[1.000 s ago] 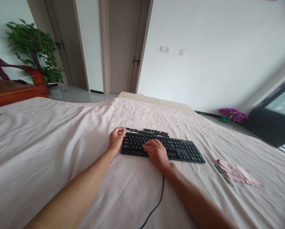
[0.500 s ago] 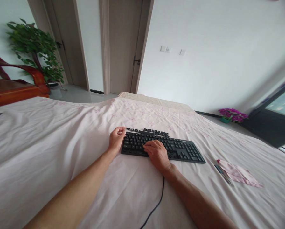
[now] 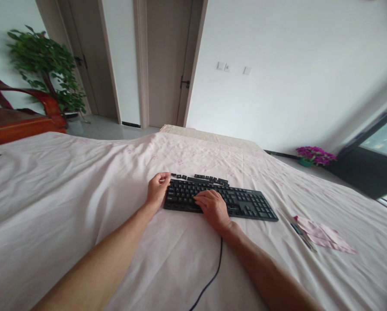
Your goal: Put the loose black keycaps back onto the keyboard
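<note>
A black keyboard [image 3: 255, 204] lies on the bedsheet, its bottom row stripped of keycaps in places. Loose keycaps [image 3: 207, 177] sit in a line behind its far edge, a long space bar [image 3: 198, 180] among them. At the far left corner, my left hand [image 3: 157, 188] has thumb and forefinger pinched at a small dark keycap [image 3: 173, 174]. My right hand [image 3: 213, 208] rests over the keyboard's lower middle, fingers drawn together with their tips at the keys. Whatever those fingertips may hold is hidden.
The keyboard's cable [image 3: 212, 278] runs toward me between my forearms. To the right lie a pink cloth [image 3: 325, 235] and a slim tool [image 3: 302, 235] with a dark part. The light patterned bedsheet [image 3: 122, 181] is wrinkled.
Both hands stay in nearly the same place and pose. The whole view has shifted very slightly.
</note>
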### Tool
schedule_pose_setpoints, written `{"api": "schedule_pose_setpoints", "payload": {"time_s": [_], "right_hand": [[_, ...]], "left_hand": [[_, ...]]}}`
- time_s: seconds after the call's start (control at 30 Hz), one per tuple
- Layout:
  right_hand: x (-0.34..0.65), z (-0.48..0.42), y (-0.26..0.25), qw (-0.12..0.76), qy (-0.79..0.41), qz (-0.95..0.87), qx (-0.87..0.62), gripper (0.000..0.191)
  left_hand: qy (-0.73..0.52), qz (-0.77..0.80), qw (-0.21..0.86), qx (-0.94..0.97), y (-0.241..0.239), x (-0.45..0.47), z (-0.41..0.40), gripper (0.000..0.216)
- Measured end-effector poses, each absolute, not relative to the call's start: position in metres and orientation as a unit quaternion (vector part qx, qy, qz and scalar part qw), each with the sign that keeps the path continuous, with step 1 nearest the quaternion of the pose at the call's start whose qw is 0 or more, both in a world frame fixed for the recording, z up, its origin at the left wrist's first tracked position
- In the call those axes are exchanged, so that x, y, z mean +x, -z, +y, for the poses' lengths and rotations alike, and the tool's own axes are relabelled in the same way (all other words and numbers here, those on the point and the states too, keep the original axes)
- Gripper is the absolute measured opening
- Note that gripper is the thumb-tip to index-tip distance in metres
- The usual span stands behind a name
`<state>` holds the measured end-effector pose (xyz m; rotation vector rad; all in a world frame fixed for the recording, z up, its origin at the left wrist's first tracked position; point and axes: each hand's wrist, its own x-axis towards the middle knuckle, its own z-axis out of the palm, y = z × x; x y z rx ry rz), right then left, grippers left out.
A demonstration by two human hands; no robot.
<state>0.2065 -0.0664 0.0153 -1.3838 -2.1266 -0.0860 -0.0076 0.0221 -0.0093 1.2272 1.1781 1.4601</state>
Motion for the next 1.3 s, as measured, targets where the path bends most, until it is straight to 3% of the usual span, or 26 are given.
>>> {"api": "schedule_pose_setpoints", "payload": {"time_s": [0.5, 0.87, 1.07, 1.3], "right_hand": [[0.209, -0.057, -0.015, 0.425, -0.153, -0.707, -0.544, 0.019], [0.205, -0.064, -0.014, 0.375, -0.04, -0.75, -0.543, 0.014], [0.201, -0.065, -0.019, 0.459, -0.187, -0.664, -0.56, 0.018], [0.194, -0.073, -0.025, 0.518, -0.347, -0.557, -0.548, 0.025]], "left_hand": [[-0.587, 0.47, 0.444, 0.486, 0.007, -0.008, 0.021, 0.044], [-0.584, 0.478, 0.44, 0.486, 0.002, -0.007, 0.018, 0.039], [-0.577, 0.423, 0.404, 0.569, -0.018, 0.006, -0.002, 0.024], [-0.483, 0.309, 0.473, 0.669, -0.022, 0.026, -0.021, 0.027]]}}
